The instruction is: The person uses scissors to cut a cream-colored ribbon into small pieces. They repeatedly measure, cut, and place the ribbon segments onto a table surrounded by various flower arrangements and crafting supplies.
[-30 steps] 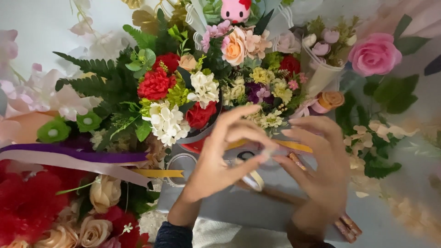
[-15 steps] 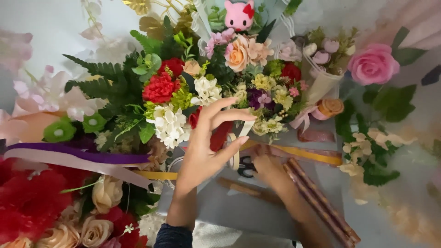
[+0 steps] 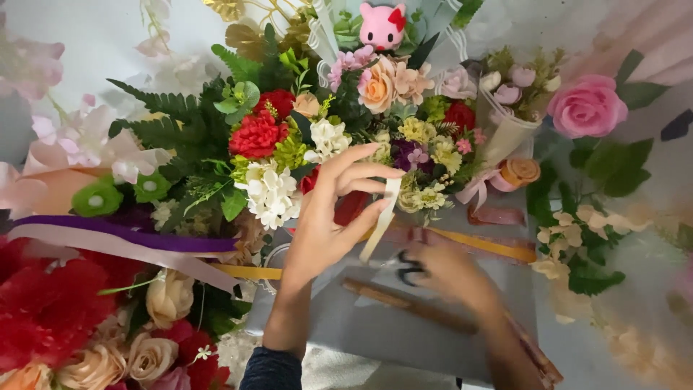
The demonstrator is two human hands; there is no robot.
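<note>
The left hand (image 3: pixel 328 224) rises from the lower edge at about 6 o'clock, its grip closed on a cream ribbon strip (image 3: pixel 382 220): the strip is pinched between the index and middle fingers near its upper end and hangs down slanting toward 7 o'clock, just right of the palm. The right hand (image 3: pixel 451 273) lies at about 4 o'clock from the left one, blurred by motion, its grip closed around black-handled scissors (image 3: pixel 410 269), whose loops show at the knuckles; the blades cannot be made out, though they sit close to the lower end of the strip. Both hands are above a grey sheet (image 3: pixel 390 328) spread on the table (image 3: pixel 650 318), and a brown stick (image 3: pixel 404 303) lies on that sheet, running from 10 o'clock to 4 o'clock under the right wrist. A yellow ribbon (image 3: pixel 491 244) crosses behind the hands from left to right. At 12 o'clock from the hands stands a dense flower arrangement with a red carnation (image 3: pixel 256 133), a white hydrangea cluster (image 3: pixel 271 193), a peach rose (image 3: pixel 377 88) and green fern leaves (image 3: pixel 155 123). A pink plush toy (image 3: pixel 382 25) sits at the top of it. At 2 o'clock lies a large pink rose (image 3: pixel 586 107) with dark leaves, and beside it a small cone bouquet (image 3: pixel 509 133) tied with a pink bow. At 9 o'clock a purple ribbon (image 3: pixel 123 235) runs over red and cream blooms (image 3: pixel 162 300).
</note>
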